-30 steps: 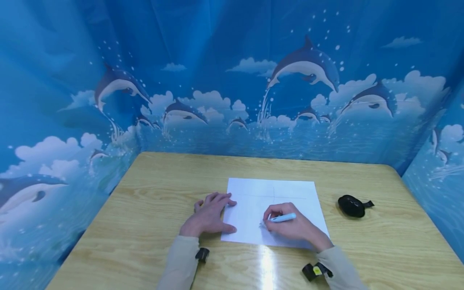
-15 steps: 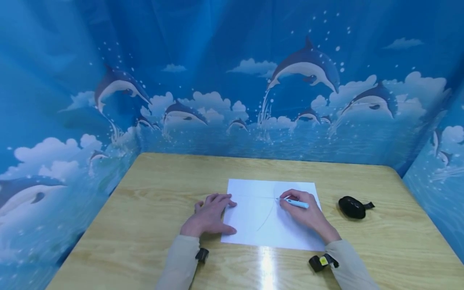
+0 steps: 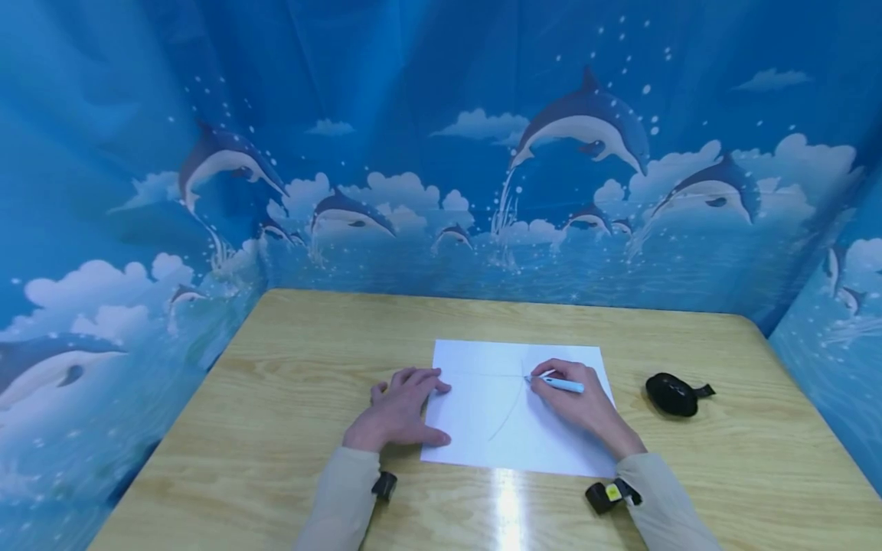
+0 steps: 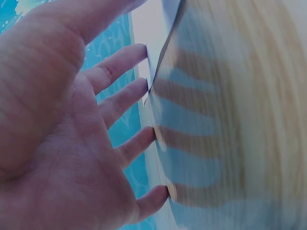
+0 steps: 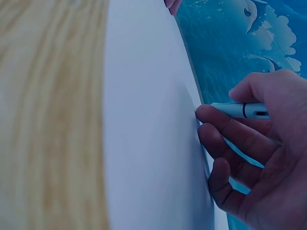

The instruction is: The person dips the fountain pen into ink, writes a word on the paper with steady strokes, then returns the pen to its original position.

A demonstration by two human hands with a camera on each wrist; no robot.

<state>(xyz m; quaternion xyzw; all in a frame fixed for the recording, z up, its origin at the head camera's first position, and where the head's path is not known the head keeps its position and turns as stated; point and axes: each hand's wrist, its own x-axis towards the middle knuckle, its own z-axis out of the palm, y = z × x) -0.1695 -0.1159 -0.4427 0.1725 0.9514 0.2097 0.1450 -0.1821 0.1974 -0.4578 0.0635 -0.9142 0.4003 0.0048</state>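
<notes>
A white sheet of paper lies on the wooden table, marked with a thin crossed pair of lines and a curved stroke running down to the lower left. My right hand pinches a light blue pen, its tip at the paper near where the lines meet. In the right wrist view the pen sits between thumb and fingers. My left hand rests with spread fingers at the sheet's left edge. Fingertips touch paper and table in the left wrist view.
A small black pouch-like object with a short tab lies on the table to the right of the paper. A blue dolphin-print curtain hangs behind and at both sides. Each wrist wears a small black camera.
My right hand has moved the pen up and to the right across the paper, and a curved stroke now shows. Over the last half second it barely moves. The left hand stays put.
</notes>
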